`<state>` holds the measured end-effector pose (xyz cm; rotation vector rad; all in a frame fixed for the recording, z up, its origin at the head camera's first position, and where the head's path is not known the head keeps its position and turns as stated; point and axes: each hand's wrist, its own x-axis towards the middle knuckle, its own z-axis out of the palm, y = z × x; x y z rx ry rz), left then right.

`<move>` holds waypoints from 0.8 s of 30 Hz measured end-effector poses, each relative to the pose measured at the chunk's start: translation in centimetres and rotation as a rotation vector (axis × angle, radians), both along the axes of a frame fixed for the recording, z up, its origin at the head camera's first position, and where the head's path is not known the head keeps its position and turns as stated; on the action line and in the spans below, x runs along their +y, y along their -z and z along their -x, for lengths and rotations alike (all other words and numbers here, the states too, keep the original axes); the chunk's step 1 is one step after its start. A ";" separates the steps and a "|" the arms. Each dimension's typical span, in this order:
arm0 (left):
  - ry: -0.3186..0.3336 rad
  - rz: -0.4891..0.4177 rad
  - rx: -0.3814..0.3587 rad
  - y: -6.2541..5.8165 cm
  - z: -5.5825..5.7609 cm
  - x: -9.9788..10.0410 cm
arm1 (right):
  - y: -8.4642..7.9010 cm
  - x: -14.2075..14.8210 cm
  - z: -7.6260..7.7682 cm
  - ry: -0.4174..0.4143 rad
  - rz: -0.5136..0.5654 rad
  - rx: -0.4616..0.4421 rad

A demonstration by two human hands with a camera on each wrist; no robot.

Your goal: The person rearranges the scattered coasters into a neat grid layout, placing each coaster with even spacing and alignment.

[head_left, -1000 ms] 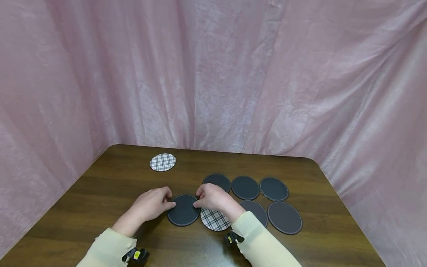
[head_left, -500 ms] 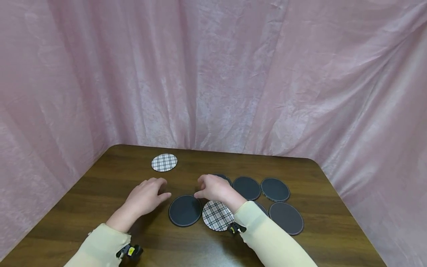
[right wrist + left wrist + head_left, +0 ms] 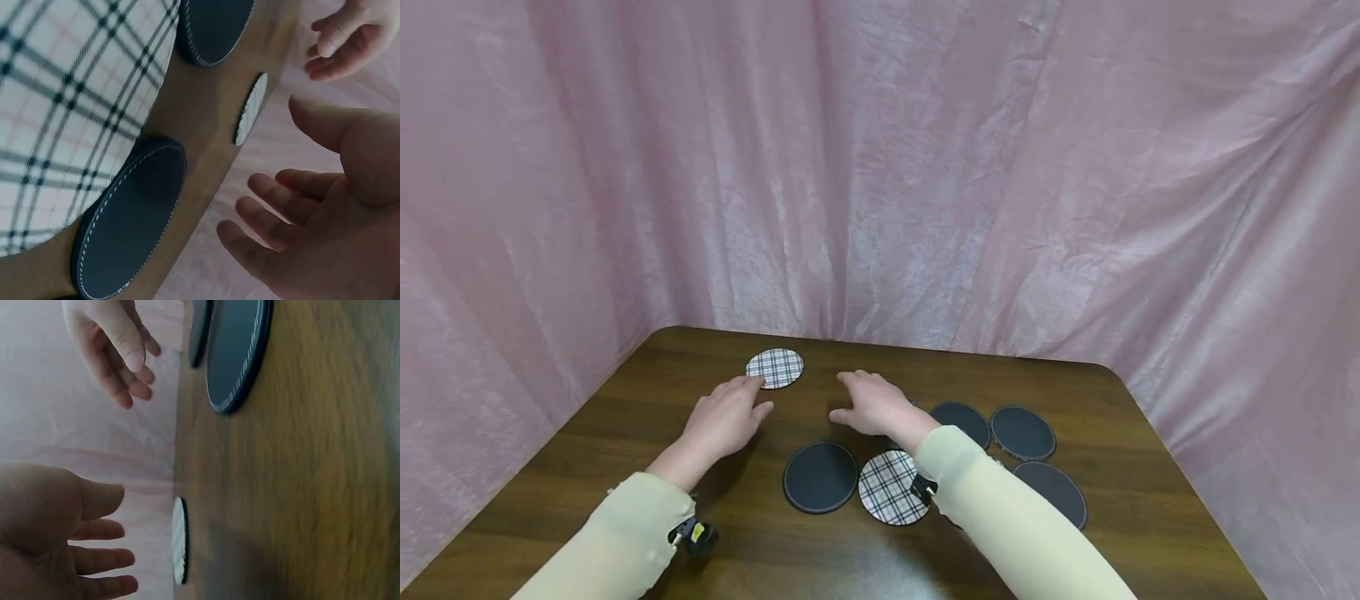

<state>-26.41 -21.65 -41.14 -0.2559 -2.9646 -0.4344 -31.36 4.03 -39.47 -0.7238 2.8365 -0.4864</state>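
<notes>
My left hand hovers over the table with loosely spread fingers, holding nothing. Its fingertips overlap the near edge of a plaid round coaster at the back; in the left wrist view that plaid coaster lies apart from the hand. Off to the right my right hand, also holding nothing, is raised above the table, fingers relaxed. Under its wrist a dark coaster is mostly hidden. Nearer me lie a dark stitched coaster and, beside it, a second plaid coaster, partly covered by the right wrist camera.
More dark coasters lie to the right: two in the back row, one and another, and one in front, partly behind the right sleeve. The wooden table ends at a pink curtain.
Both hands have left the near dark coaster, which stays flat in place. They have moved away toward the back, the left one reaching close to the far plaid coaster.
</notes>
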 end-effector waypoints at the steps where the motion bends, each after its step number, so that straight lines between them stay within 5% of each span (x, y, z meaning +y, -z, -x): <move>1: -0.009 0.003 0.000 0.1 0.4 -0.2 | 0.0 -0.1 0.2 -0.007 -0.007 0.005; 10: -0.093 0.025 -0.009 0.6 3.5 -1.4 | 0.3 -1.0 2.4 -0.054 -0.087 0.053; 24: -0.168 -0.018 -0.098 1.7 6.7 -2.5 | 2.0 -3.1 4.5 -0.052 -0.116 0.031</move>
